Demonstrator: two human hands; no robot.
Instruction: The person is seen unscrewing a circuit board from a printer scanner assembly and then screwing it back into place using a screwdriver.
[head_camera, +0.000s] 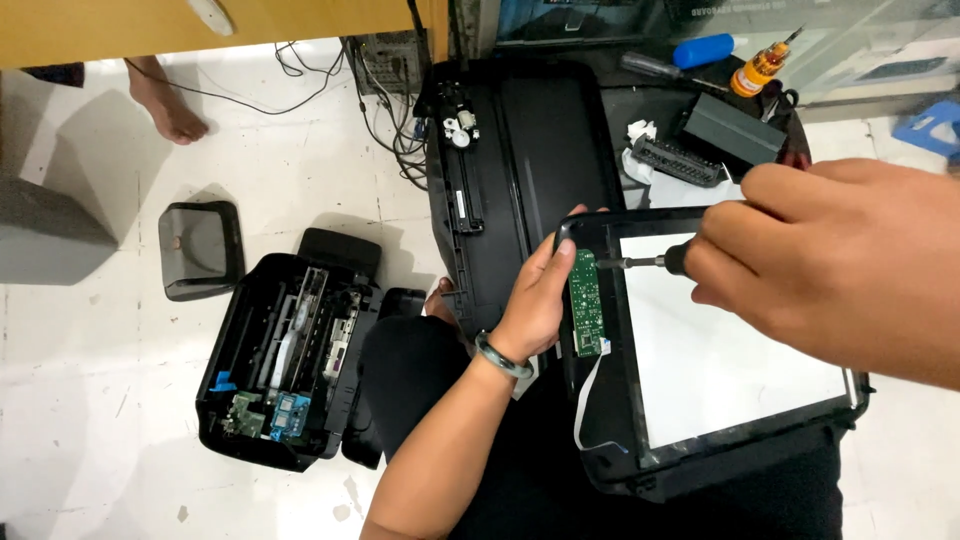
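A black scanner lid frame (610, 440) with a white backing sheet lies across my lap. My left hand (540, 295) grips its left edge beside a narrow green circuit board (584, 300); a green bangle sits on that wrist. My right hand (830, 260) is closed around a screwdriver (640, 263), whose tip touches the top of the green board. A thin white ribbon cable (585, 410) hangs from the board's lower end.
An opened black printer body (285, 360) lies on the white floor at left, with a grey tray (200, 250) beyond it. A black scanner bed (520, 160) lies ahead. Screwdrivers (760, 65), black parts (730, 130), tangled cables (390, 110) and another person's bare foot (165, 100) are farther off.
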